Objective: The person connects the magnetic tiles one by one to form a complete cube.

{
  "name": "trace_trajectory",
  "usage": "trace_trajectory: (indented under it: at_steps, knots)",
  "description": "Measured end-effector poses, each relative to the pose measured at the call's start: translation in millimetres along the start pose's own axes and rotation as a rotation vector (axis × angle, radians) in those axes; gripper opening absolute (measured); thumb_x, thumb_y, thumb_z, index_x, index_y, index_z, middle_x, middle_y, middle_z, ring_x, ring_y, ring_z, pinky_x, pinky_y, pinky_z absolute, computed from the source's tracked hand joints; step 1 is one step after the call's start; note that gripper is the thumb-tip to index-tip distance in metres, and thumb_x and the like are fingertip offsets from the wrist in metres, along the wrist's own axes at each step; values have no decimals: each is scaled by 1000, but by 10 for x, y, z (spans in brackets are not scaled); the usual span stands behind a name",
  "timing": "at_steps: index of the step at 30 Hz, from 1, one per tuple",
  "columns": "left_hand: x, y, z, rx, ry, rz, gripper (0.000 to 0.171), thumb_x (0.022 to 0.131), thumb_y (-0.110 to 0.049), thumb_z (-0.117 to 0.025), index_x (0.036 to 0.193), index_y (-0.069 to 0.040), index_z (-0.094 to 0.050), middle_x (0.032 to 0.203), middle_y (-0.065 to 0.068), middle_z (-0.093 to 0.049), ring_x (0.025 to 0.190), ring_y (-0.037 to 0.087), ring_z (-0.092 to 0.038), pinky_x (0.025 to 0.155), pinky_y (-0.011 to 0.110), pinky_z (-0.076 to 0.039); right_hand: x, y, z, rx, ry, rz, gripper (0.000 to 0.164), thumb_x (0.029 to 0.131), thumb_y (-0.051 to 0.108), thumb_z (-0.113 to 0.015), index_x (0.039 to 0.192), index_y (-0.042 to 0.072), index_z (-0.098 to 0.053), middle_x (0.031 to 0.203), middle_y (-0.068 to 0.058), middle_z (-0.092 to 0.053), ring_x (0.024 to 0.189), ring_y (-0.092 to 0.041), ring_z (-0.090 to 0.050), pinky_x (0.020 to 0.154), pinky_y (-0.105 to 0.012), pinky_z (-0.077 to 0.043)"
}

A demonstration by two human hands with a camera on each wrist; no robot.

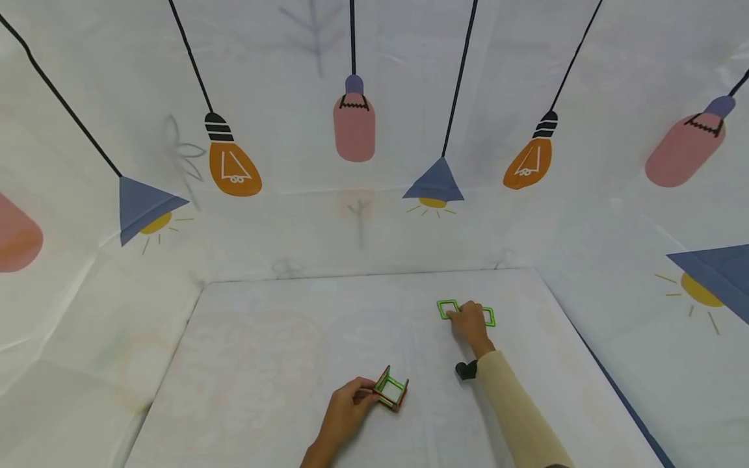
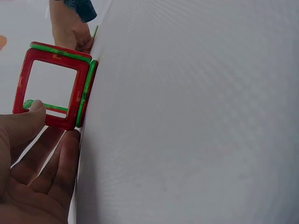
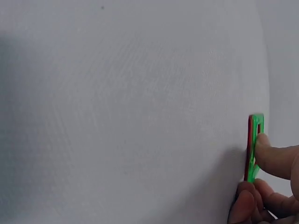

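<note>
Near the front of the table, my left hand [image 1: 344,411] grips a small box shape of red and green magnetic tiles [image 2: 78,88]. In the left wrist view its thumb lies over the lower edge of a red square frame, with the other fingers below. Green-edged tiles join that frame at the top and the right side. Farther back on the right, my right hand [image 1: 470,323] pinches a green magnetic tile [image 3: 260,119] with a red layer along one side. Green square outlines [image 1: 446,301] show on both sides of this hand in the head view; its fingers hide the part between.
The white tabletop [image 1: 251,370] runs back to a pale wall sheet [image 1: 292,227] printed with hanging lamps and bulbs. More sheet rises along the left and right sides. A dark strap [image 1: 466,370] sits at the right wrist beside a beige sleeve [image 1: 517,409].
</note>
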State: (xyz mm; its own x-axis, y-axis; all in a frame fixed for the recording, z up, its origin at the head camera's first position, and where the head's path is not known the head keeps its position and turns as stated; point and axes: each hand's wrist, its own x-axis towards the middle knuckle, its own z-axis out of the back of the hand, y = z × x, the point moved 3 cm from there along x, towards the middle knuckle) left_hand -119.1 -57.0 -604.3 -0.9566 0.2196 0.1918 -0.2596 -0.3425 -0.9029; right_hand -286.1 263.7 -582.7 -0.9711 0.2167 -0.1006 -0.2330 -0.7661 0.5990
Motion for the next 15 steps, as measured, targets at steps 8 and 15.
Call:
trace_trajectory:
  at_steps: [8,15]
  knots:
    - [19,31,-33,-27,9,16,22,89,-18,-75,106,-6,-69,100,9,-76,87,11,-74,73,20,-60,32,-56,76,30,43,-34,23,90,11,-61,100,-10,-63,98,-25,-67,90,-37,-64,76,-44,-55]
    - [14,38,-31,-21,10,20,25,88,-17,-75,111,-9,-69,104,8,-76,89,7,-73,74,20,-60,-16,-73,93,99,100,-58,23,89,13,-60,101,-7,-65,93,-18,-68,83,-28,-62,67,-32,-51]
